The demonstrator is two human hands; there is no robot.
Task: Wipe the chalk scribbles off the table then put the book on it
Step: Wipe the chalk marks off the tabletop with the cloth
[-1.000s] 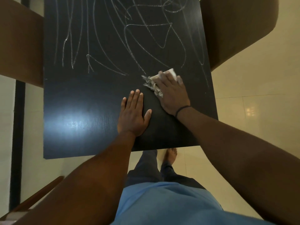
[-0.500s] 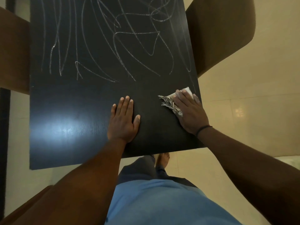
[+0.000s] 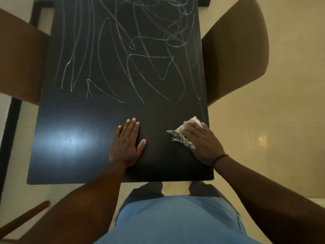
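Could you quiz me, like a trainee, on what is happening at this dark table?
1. True or false: the left hand lies flat with straight fingers on the black rectangular table.
2. Which hand presses the frayed white cloth? A) left B) right C) both
3. Fill in: the white chalk scribbles remain on the ___ half of the table, seen from the person.

Key: 1 true. 2 B, the right hand, near the table's right edge. 3 far; no book is in view.
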